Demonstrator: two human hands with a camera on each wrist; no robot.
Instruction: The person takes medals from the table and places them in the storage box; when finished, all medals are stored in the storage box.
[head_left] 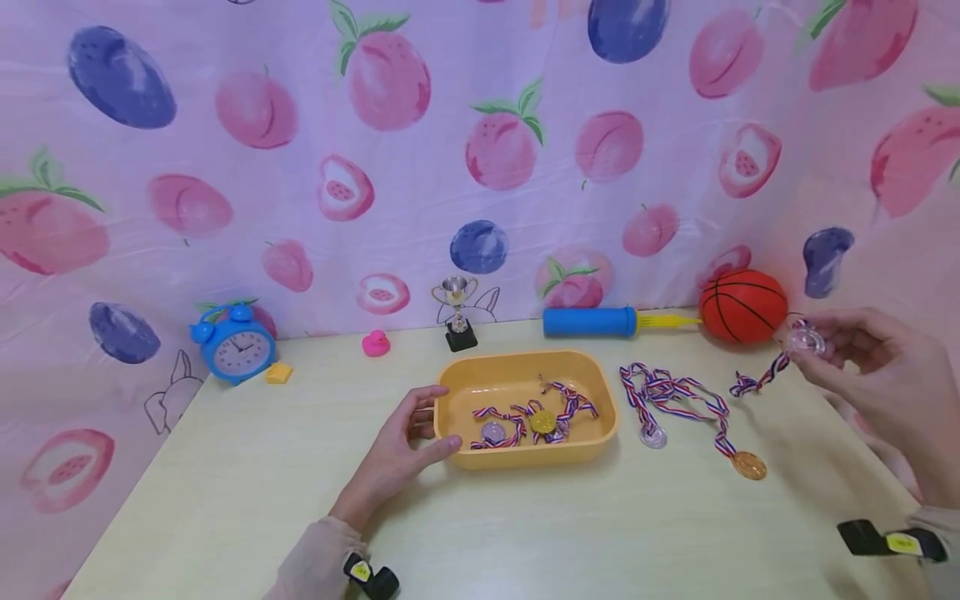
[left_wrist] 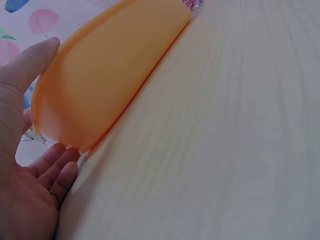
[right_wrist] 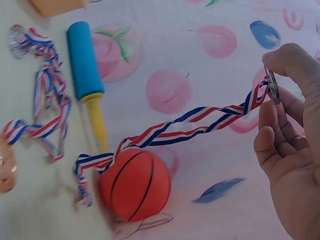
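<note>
Shiny metallic medals (head_left: 748, 465) trail cloth ribbons (right_wrist: 245, 106); a smooth plastic tray (head_left: 528, 457) with a soft sheen sits on a matt, wood-grained tabletop (head_left: 525, 533) before creased cloth (head_left: 420, 171).

Person over there wears long sleeves, pale beige: left sleeve (head_left: 309, 560) loose and lightly creased, right sleeve (head_left: 947, 573) only partly visible. Left wrist unit (head_left: 385, 584) is matte black, chunky and angular, with a small bright yellow label (head_left: 362, 571); right wrist unit (head_left: 862, 538) matches, black with its own yellow label, dark marks too small to read. Left hand (head_left: 408, 442) and right hand (head_left: 877, 362) are bare.
</note>
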